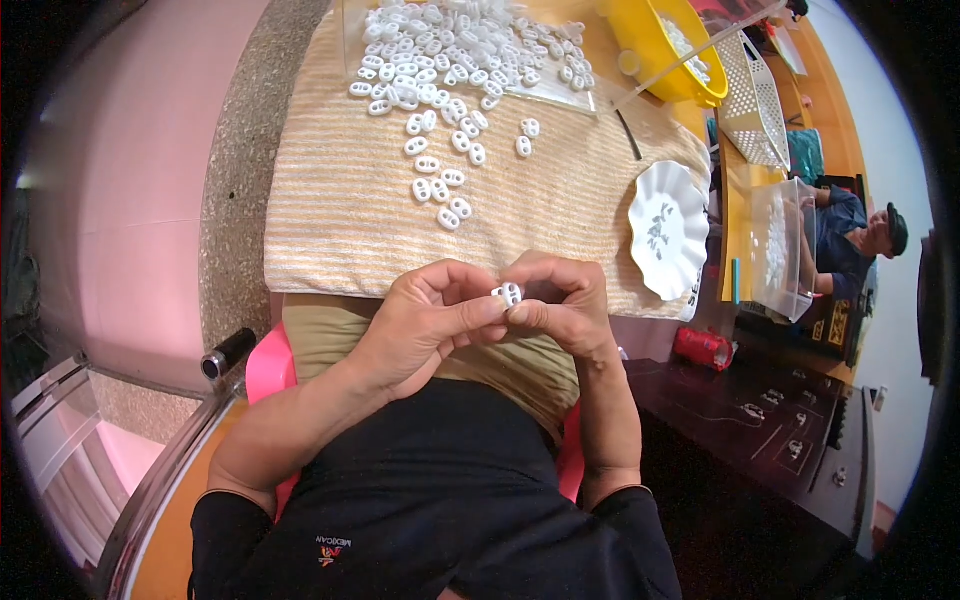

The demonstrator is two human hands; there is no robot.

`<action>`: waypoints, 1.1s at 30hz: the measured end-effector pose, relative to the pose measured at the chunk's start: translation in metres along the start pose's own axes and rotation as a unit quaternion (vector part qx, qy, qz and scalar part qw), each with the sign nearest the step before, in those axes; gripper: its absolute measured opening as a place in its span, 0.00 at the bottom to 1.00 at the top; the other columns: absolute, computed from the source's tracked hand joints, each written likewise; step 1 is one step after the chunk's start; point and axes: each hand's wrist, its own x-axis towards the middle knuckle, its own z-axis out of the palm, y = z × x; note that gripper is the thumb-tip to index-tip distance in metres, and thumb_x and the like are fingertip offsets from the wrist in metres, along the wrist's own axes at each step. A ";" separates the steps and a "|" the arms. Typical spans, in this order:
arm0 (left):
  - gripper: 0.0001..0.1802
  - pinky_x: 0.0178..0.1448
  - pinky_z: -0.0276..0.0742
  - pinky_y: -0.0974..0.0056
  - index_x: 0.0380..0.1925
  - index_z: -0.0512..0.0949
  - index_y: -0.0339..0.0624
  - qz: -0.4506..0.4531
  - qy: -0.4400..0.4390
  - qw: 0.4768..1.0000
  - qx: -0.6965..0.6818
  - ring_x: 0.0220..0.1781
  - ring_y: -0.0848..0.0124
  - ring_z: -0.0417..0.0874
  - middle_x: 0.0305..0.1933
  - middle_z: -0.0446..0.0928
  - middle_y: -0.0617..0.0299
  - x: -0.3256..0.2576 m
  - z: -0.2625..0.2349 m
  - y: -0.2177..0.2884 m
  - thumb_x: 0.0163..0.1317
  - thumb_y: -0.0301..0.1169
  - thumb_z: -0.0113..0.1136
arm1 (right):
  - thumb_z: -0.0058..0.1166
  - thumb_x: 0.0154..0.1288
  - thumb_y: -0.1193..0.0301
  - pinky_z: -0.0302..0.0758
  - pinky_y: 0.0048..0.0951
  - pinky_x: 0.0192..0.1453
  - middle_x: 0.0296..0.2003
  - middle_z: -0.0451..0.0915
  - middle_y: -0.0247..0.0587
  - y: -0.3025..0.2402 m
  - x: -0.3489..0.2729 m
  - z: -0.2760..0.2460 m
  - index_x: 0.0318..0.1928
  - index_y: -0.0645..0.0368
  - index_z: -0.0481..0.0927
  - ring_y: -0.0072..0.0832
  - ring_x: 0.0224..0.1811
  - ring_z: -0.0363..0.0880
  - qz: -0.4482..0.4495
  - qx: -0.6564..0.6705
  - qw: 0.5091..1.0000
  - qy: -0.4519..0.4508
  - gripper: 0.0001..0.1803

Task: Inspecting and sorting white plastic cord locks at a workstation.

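My left hand [440,315] and my right hand [562,305] meet above my lap, just off the near edge of the cloth. Between their thumbs and fingertips both pinch a small white two-holed cord lock [511,294], its holes facing up. A second small white piece may sit against it on the left; the fingers partly cover it. Ahead, several like white cord locks [439,190] lie loose on the striped beige cloth [340,200]. They trail back to a large heap [430,50] in a clear plastic tray [560,97].
To the right, a white scalloped plate [682,268] holds small grey bits. Behind it are a yellow basin [712,88] with white pieces and a white perforated basket [755,110]. At far right a person [850,235] sits by a clear bin [795,270]. A red package [703,347] lies on a dark surface.
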 end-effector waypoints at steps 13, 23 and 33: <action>0.07 0.44 0.81 0.70 0.38 0.77 0.37 -0.011 -0.037 0.999 0.017 0.37 0.72 0.83 0.37 0.81 0.58 -0.002 0.000 0.003 0.61 0.24 0.63 | 0.71 0.48 0.74 0.68 0.20 0.37 0.30 0.79 0.36 -0.005 -0.002 -0.001 0.39 0.65 0.84 0.20 0.31 0.73 -0.045 -0.058 0.997 -0.021 0.16; 0.06 0.44 0.81 0.69 0.36 0.76 0.37 0.010 -0.052 0.998 0.020 0.37 0.73 0.83 0.39 0.81 0.56 -0.003 0.003 0.001 0.60 0.23 0.64 | 0.72 0.47 0.75 0.69 0.20 0.36 0.31 0.81 0.38 -0.008 -0.005 0.007 0.39 0.66 0.84 0.20 0.30 0.73 -0.047 -0.029 0.998 -0.026 0.17; 0.06 0.43 0.82 0.70 0.33 0.76 0.38 0.009 -0.062 0.997 0.035 0.38 0.74 0.83 0.34 0.80 0.60 0.000 0.001 0.002 0.59 0.24 0.64 | 0.66 0.54 0.78 0.69 0.19 0.35 0.30 0.78 0.34 -0.007 -0.004 0.003 0.40 0.65 0.82 0.17 0.32 0.75 -0.112 -0.119 0.985 -0.055 0.12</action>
